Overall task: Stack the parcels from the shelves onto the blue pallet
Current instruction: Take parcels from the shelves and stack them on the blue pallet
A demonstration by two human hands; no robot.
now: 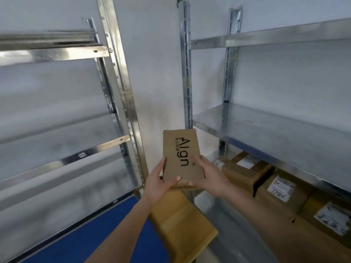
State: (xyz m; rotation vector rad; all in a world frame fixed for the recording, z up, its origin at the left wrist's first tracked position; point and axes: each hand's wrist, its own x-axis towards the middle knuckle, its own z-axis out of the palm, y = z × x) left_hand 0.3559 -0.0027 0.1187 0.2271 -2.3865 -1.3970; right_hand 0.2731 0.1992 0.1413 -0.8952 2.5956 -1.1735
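Two galvanised metal shelf units meet at the corner. The right unit's middle shelf [275, 128] is bare metal; on the shelf below [237, 224] sit cardboard parcels [245, 173] with white labels, side by side. A blue pallet [91, 230] lies by the left unit [57, 54].

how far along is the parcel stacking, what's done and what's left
Done: one cardboard parcel seems to lie at the blue pallet edge, and the visible upper shelves are bare. In hand: the left hand and right hand hold a flat "Algn" box. Left: several labelled parcels still sit on the lower right shelf.
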